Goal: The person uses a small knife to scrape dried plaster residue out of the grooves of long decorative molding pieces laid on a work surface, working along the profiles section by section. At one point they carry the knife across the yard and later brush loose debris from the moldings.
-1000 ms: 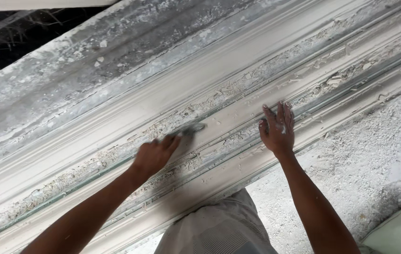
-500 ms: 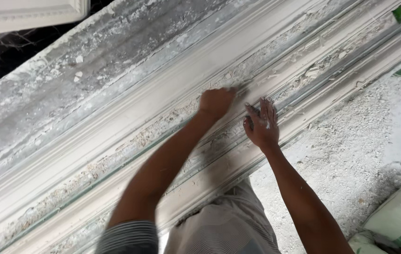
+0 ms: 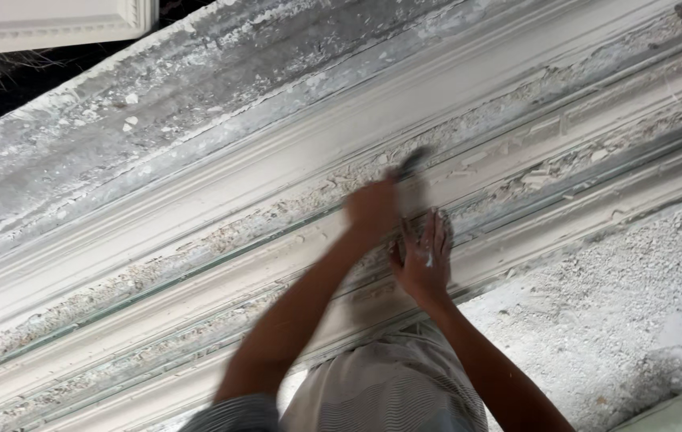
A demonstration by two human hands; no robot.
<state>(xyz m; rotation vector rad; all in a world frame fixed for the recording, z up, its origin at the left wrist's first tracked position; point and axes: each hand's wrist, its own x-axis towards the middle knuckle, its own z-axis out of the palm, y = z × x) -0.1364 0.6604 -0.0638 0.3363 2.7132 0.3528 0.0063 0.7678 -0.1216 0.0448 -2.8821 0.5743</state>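
Item 1: my left hand (image 3: 371, 210), blurred, grip closed round a dark tool (image 3: 411, 164); tool tip sticks out at approx 1 o'clock from the fist, touching the white moulding (image 3: 197, 208).

Item 2: my right hand (image 3: 422, 260), flat, fingers spread, nothing held, pressed on the moulding just at 5 o'clock of the left hand.

Item 3: moulding, long, ribbed, plaster-white, running diag. from 8 o'clock to 2 o'clock across the view; crumbly bits along its grooves.

Item 4: floor (image 3: 621, 312) at 4 o'clock, covered w/ white rubble.

Item 5: white framed panel (image 3: 53, 24) at 11 o'clock, well apart from both hands.
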